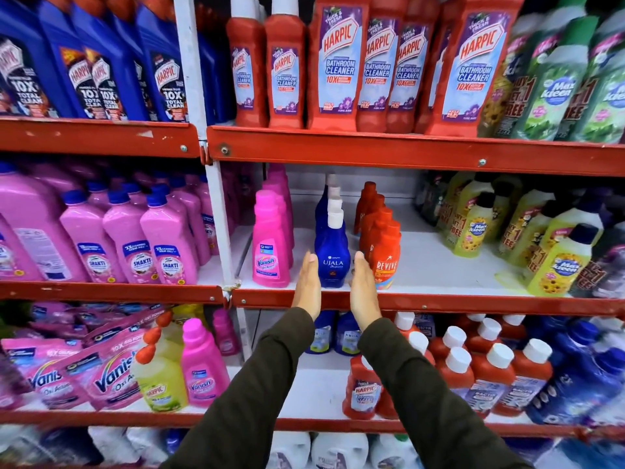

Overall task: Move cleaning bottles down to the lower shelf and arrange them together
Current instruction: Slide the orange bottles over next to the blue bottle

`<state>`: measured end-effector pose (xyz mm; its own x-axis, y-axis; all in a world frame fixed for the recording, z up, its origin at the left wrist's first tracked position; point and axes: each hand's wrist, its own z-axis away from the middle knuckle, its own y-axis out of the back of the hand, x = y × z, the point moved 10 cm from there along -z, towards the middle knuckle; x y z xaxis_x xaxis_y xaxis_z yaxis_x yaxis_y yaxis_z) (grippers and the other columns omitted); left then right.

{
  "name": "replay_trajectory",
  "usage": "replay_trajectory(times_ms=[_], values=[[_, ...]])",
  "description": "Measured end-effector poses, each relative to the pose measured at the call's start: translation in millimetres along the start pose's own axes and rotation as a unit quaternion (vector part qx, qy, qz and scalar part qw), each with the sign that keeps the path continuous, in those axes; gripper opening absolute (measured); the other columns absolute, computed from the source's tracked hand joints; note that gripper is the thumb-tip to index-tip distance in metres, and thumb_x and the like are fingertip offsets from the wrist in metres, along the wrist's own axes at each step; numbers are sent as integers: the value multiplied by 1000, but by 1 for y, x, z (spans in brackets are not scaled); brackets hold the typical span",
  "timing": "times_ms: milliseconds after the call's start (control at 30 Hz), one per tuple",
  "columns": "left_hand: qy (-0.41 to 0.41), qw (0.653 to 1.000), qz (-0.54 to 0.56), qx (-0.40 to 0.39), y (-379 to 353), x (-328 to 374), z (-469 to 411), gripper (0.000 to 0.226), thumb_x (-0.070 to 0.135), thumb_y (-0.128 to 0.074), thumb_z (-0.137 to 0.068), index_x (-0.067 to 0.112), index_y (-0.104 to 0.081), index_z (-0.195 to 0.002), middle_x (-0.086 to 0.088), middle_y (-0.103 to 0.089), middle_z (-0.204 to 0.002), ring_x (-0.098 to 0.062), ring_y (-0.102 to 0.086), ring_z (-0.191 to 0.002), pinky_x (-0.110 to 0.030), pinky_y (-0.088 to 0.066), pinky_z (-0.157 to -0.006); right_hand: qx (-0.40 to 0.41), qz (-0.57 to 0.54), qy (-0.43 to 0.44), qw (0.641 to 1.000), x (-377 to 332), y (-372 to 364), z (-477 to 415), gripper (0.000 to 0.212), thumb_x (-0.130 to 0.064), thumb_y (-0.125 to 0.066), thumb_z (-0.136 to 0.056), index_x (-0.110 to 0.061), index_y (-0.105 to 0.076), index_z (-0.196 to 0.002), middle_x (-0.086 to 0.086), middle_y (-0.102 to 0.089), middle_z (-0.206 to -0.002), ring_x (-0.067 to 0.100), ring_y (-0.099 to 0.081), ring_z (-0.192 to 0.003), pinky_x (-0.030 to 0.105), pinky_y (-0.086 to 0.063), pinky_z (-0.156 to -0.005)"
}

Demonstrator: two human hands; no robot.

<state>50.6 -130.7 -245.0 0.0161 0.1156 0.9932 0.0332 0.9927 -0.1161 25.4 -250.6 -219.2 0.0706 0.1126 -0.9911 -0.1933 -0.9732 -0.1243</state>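
Note:
A row of blue Ujala bottles [332, 252] with white caps stands front to back on the middle shelf [439, 301]. My left hand [308, 286] is flat and upright just left of the front blue bottle. My right hand [363, 292] is flat and upright just right of it, between it and the orange Revive bottles [385, 255]. Both hands have straight fingers and hold nothing; whether they touch the bottle is unclear. On the lower shelf [314, 394], red Harpic bottles [363, 389] with white caps stand at the right and two blue bottles [338, 333] at the back.
Pink Vanish bottles [272, 245] line up left of the blue row. Tall red Harpic Bathroom Cleaner bottles [338, 62] fill the top shelf. Yellow-green Max Kleen bottles [554, 262] crowd the right of the middle shelf. A white upright post [220, 214] divides the bays.

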Motion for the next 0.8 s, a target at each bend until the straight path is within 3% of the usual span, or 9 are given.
replay_trajectory(times_ms=[100,233,333,400,433,500,567,667,800], values=[[-138,987,-70,50,7,37,27,52,42,-27,-113,24,-29,-161,8,-34,-164,-6,-30,-151,-26,-22,-124,109,0,84,990,-12,26,10,44,-42,-33,-105,-24,-46,-143,-5,-48,-142,4,-47,-124,26,-40,-102],[-251,949,-72,174,51,52,45,58,47,-29,-105,15,-41,-152,0,-45,-152,1,-42,-138,-10,-32,-112,63,-1,145,987,-17,-1,22,37,-49,-37,-98,-31,-62,-120,-1,-62,-130,17,-58,-123,39,-47,-108],[-209,955,-59,200,82,49,33,65,51,-27,-104,18,-28,-160,-3,-29,-165,-9,-29,-150,-26,-25,-122,-41,5,93,995,-3,-47,19,45,-43,-33,-103,-23,-57,-136,-5,-59,-141,13,-53,-132,25,-42,-109],[-143,975,-34,169,95,34,8,72,60,-24,-103,22,-20,-164,1,-21,-170,-9,-22,-153,-35,-18,-127,-85,19,57,995,5,-71,15,48,-41,-31,-106,-22,-46,-147,-10,-50,-148,7,-47,-135,10,-40,-101],[-98,984,-12,146,100,23,-7,81,69,-25,-100,21,-20,-165,2,-22,-171,-8,-22,-153,-36,-15,-129,-96,28,38,994,10,-79,11,50,-43,-32,-106,-23,-42,-150,-9,-47,-150,7,-46,-137,10,-39,-101],[-32,994,21,106,106,3,-33,103,88,-29,-87,19,-28,-164,-4,-34,-168,-13,-33,-152,-43,-20,-130,-106,35,4,994,20,-92,5,61,-56,-34,-100,-24,-39,-152,-5,-48,-153,10,-45,-140,23,-37,-112],[-10,997,27,71,99,5,-36,84,73,-25,-101,14,-38,-160,-11,-50,-157,-20,-48,-144,-46,-31,-126,-111,31,-27,993,30,-99,2,79,-71,-37,-89,-24,-38,-152,0,-48,-154,14,-45,-142,38,-33,-121],[-26,998,28,57,96,12,-32,66,56,-22,-110,12,-44,-155,-13,-59,-147,-22,-56,-135,-44,-39,-122,-119,28,-41,992,39,-101,-1,88,-76,-40,-81,-24,-39,-152,2,-50,-152,17,-48,-140,44,-34,-121],[-28,997,11,67,110,-17,-49,107,93,-36,-78,22,-41,-158,-7,-53,-155,-19,-51,-142,-49,-36,-124,-121,44,-36,991,39,-100,-2,82,-72,-42,-84,-25,-39,-152,1,-48,-154,16,-46,-141,44,-34,-121]])
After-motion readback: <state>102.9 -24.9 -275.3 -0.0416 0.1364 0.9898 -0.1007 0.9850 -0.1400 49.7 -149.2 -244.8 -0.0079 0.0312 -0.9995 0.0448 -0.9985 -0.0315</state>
